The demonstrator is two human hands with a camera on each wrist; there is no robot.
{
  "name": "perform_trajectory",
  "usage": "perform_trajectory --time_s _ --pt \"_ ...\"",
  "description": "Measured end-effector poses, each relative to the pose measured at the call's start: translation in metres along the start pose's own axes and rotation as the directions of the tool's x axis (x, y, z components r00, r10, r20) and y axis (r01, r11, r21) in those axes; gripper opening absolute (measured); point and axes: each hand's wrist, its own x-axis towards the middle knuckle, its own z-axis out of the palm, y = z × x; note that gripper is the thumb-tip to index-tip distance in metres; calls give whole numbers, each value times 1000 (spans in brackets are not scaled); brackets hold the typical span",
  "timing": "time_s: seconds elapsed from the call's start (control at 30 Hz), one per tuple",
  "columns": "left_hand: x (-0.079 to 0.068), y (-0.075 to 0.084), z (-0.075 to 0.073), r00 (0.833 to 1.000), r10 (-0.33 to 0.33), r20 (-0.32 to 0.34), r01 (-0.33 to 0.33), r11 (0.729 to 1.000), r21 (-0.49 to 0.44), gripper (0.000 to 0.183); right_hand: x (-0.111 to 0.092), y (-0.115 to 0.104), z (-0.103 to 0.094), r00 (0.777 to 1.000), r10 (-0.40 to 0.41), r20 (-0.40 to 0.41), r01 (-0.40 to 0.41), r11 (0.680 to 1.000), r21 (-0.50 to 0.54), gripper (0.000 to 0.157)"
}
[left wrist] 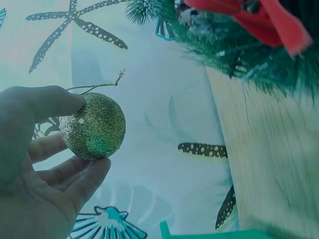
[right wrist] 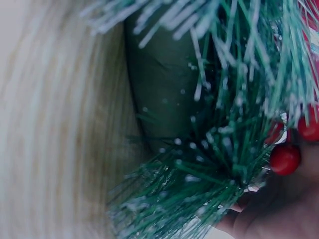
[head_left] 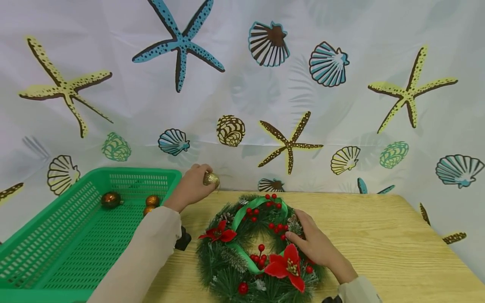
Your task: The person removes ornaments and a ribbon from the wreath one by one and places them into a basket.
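Observation:
A gold glittery Christmas ball [head_left: 211, 179] is pinched between the thumb and fingers of my left hand [head_left: 195, 185]. It is held up off the table, between the basket and the wreath. In the left wrist view a thin hanging loop stands out from the ball [left wrist: 97, 127]. A green Christmas wreath [head_left: 231, 277] lies on the table, with red poinsettias, red berries, pine cones and a green ribbon. My right hand [head_left: 316, 244] grips the wreath's right side, its thumb over the top. Needles partly hide its fingers in the right wrist view, near a red berry [right wrist: 285, 160].
Left of the wreath stands a green plastic basket [head_left: 34, 227]. Inside it lie a brown shiny ball [head_left: 110, 200] and two orange balls [head_left: 152, 200]. The wooden table [head_left: 379, 244] extends to the right. A cloth [head_left: 341, 118] printed with starfish and shells hangs behind.

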Motion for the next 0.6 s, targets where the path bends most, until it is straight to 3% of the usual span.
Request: perform_trajectory --time_s 0.27,0.6 --pt "-14 -4 -21 1000 9 -12 -9 1000 21 41 0 -1 -1 1000 16 8 -16 1000 3 75" --pt "-29 -24 -41 999 -31 -11 32 999 38 43 1 1 1 1000 7 7 -7 1000 -7 75"
